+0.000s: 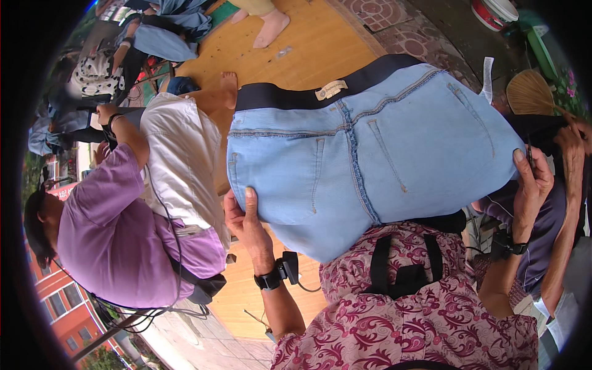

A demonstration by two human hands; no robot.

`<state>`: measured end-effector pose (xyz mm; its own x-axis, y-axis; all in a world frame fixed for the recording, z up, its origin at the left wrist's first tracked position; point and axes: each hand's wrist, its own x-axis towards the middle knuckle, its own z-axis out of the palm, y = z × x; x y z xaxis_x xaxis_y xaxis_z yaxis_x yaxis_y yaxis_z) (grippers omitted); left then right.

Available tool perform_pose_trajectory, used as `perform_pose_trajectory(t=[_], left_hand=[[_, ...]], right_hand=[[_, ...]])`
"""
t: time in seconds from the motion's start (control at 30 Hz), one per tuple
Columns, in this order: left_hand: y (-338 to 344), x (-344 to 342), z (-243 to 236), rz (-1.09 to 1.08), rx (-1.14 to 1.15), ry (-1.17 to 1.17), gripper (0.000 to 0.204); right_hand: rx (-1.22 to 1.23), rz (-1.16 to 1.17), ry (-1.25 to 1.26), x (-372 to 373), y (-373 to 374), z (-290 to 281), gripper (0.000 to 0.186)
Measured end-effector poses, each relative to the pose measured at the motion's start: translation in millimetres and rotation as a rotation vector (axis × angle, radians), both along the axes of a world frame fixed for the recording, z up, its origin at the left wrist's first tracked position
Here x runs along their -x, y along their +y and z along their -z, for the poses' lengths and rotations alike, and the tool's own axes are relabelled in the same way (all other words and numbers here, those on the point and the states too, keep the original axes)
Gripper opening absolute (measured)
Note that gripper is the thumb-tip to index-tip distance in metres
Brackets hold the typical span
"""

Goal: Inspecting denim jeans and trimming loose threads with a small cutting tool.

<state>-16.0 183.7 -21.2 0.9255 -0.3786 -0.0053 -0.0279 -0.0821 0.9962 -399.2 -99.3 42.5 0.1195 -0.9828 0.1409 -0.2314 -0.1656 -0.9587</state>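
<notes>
Light blue jeans [425, 148], turned inside out, are spread in front of me above my lap. Their black elastic waistband [271, 97] lies at the far side, with a small cream label [331, 90] at its middle. A frayed seam runs down the centre, with pocket stitching to either side. My left hand [245, 216] pinches the left edge, thumb on top. At the right edge my right hand [534, 176] grips the cloth, thumb on top. A small dark pointed thing [528, 148] shows by its fingers; its kind I cannot make out. The legs are mostly hidden.
On my left sits a person in a purple shirt [117, 228] with white cloth [179, 154] over the lap. At right, another person's arm [567, 203] is close to mine, near a woven fan [529, 92]. Bare feet [271, 29] rest on the yellow board [314, 37].
</notes>
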Motion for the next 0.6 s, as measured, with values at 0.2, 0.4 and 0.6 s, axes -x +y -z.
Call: perform_pose_trajectory(t=[0.2, 0.4, 0.6], left_hand=[[-9.4, 14.0, 47.0, 0.034, -0.462, -0.162, 0.035], [-42.0, 25.6, -4.9, 0.113, -0.573, -0.665, 0.035], [-155.0, 18.1, -22.5, 0.505, -0.481, -0.773, 0.033]], right_hand=[[-0.39, -0.128, 0.162, 16.1, 4.3, 71.3, 0.013], [-0.138, -0.026, 0.09, -32.2, -2.6, 19.4, 0.02], [-0.47, -0.601, 0.012, -132.4, -5.2, 13.2, 0.029]])
